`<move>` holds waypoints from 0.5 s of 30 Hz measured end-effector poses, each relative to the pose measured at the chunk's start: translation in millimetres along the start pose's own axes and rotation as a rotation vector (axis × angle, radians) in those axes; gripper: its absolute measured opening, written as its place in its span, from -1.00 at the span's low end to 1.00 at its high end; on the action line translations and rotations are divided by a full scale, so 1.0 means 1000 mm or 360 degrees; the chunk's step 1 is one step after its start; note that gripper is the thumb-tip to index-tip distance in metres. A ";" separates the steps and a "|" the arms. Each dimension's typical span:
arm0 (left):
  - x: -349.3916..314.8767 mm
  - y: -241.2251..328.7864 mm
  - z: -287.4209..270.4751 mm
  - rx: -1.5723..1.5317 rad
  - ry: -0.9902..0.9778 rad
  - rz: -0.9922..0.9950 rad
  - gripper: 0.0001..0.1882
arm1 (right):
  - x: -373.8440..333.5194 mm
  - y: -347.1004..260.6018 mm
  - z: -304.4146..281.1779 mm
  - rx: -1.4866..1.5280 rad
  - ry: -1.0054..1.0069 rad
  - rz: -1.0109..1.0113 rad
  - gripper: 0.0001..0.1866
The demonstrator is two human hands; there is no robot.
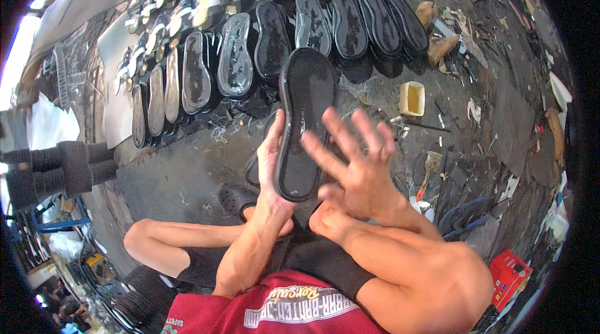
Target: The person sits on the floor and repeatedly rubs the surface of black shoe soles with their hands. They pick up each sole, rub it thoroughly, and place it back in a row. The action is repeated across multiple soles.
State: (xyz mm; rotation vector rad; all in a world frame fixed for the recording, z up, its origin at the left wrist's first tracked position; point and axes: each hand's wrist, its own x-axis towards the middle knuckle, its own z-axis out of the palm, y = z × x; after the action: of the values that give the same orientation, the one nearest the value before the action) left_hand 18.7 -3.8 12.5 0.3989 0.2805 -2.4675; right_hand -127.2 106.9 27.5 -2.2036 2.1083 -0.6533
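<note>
A black shoe sole (307, 80) is held up in front of me, its raised rim and recessed inner face turned toward me. My left hand (272, 174) is closed on its left edge near the lower end. Over the sole's right side hovers my right hand (359, 174), fingers spread and slightly blurred; whether a fingertip touches the surface I cannot tell. Partly hidden behind my left hand, another dark sole (252, 170) shows just an edge. Several black soles (272, 40) stand in a curved row beyond, some with a wet-looking shine.
Tan insoles with white straps (206, 9) lie behind the row. At right are a yellowish square tub (412, 99), a brush (430, 168), foot-shaped forms (442, 49) and a red box (509, 279). Dark stacked soles (59, 168) stand left. Scraps litter the floor.
</note>
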 end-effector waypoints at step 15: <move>0.001 0.026 -0.014 0.0071 0.0033 -0.0158 -0.51 | 0.033 0.028 0.016 -0.0008 -0.0190 -0.0153 -0.34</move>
State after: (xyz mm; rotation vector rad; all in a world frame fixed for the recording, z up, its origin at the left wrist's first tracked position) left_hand 36.6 -20.7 -3.7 0.4392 0.2597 -2.5722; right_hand -149.2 68.8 13.3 -2.2964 1.9607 -0.5080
